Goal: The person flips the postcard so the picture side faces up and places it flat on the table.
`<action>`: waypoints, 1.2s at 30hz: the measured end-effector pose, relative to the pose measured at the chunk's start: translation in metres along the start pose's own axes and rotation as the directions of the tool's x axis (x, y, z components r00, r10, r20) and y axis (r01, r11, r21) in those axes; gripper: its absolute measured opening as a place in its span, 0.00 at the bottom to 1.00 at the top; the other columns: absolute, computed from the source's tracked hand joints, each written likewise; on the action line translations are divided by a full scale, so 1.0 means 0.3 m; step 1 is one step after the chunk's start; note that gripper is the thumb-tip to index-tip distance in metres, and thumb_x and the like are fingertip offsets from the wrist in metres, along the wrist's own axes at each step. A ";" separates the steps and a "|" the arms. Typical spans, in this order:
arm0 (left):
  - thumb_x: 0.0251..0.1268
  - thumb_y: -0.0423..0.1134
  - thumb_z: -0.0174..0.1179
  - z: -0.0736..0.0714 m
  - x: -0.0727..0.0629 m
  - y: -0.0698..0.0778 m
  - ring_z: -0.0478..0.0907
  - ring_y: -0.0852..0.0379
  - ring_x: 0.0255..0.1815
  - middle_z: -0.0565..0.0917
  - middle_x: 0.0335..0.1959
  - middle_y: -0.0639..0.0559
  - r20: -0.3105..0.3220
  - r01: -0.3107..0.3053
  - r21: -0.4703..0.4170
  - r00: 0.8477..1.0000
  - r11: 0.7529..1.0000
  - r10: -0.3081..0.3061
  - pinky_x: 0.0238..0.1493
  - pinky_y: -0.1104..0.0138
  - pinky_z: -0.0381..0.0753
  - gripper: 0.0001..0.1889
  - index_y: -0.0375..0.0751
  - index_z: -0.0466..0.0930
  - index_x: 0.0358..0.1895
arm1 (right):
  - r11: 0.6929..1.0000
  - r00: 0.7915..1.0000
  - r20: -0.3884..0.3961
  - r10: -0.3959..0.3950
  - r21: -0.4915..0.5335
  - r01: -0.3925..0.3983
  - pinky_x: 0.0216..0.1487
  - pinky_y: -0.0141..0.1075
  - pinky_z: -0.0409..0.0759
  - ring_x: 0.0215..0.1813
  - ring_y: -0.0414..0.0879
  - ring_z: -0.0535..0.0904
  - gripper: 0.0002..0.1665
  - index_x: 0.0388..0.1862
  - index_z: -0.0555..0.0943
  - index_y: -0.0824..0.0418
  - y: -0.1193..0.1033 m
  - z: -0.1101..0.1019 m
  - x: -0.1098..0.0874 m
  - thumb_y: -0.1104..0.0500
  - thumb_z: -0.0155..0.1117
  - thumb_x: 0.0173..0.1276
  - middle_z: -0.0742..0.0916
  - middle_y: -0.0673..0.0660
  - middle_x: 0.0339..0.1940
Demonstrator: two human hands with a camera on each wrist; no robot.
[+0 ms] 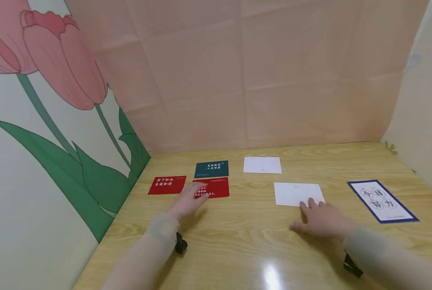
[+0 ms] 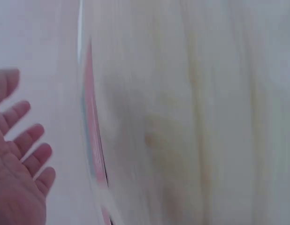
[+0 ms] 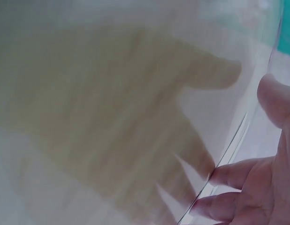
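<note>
My left hand (image 1: 187, 200) hovers over the left part of a red card (image 1: 219, 188) with white lettering, hiding some of it. In the left wrist view the fingers of this left hand (image 2: 18, 168) are spread and slightly bent, with nothing between them. My right hand (image 1: 325, 220) is at the near right edge of a white card (image 1: 292, 193), its fingertips overlapping that edge. The right wrist view shows the right hand (image 3: 260, 192) with its thumb apart and fingertips right at a thin edge.
A second red card (image 1: 167, 185) lies at the left, a dark green card (image 1: 211, 169) behind the middle one. Another white card (image 1: 262, 165) lies farther back. At the right is a blue-bordered card (image 1: 383, 201). Walls enclose the wooden table (image 1: 237, 241) behind and at the sides.
</note>
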State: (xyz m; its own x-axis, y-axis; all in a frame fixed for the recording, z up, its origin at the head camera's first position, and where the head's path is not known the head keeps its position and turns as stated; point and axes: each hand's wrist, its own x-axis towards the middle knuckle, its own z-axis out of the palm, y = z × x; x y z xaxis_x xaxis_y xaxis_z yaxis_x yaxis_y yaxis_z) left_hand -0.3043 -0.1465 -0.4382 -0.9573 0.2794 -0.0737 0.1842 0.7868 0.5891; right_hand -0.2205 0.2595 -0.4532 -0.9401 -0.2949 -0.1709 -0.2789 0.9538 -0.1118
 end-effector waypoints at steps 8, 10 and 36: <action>0.66 0.55 0.58 0.163 -0.016 0.187 0.58 0.52 0.71 0.65 0.70 0.57 0.152 -0.100 0.059 0.984 0.993 0.090 0.68 0.51 0.61 0.28 0.58 0.67 0.69 | 1.000 1.000 0.006 -0.021 -0.004 0.021 0.60 0.67 0.60 0.60 0.80 0.65 0.59 0.68 0.68 0.68 -0.135 -0.003 -0.011 0.20 0.46 0.58 0.69 0.82 0.62; 0.66 0.56 0.57 0.198 -0.012 0.223 0.58 0.53 0.71 0.66 0.69 0.57 0.170 -0.128 0.083 0.979 0.988 0.112 0.68 0.53 0.60 0.28 0.58 0.67 0.69 | 0.999 0.999 0.000 -0.033 -0.009 0.033 0.59 0.66 0.62 0.59 0.79 0.67 0.58 0.67 0.69 0.67 -0.166 -0.003 -0.010 0.20 0.47 0.58 0.70 0.81 0.61; 0.49 0.54 0.73 0.295 0.055 0.309 0.65 0.57 0.59 0.72 0.58 0.57 0.186 -0.071 0.219 0.982 0.973 0.030 0.61 0.62 0.67 0.33 0.58 0.75 0.62 | 0.984 0.981 -0.121 -0.150 0.076 0.160 0.44 0.56 0.76 0.41 0.60 0.80 0.31 0.47 0.81 0.62 -0.344 0.007 -0.034 0.38 0.68 0.57 0.83 0.62 0.42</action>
State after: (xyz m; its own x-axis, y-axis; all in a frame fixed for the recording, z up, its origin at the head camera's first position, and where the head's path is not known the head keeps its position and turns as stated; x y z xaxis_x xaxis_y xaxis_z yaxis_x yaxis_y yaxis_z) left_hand -0.2832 -0.0201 -0.4560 -0.8932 0.4005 -0.2046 0.2963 0.8663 0.4022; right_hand -0.1816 0.1641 -0.4420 -0.9043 -0.4257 -0.0326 -0.4100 0.8872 -0.2116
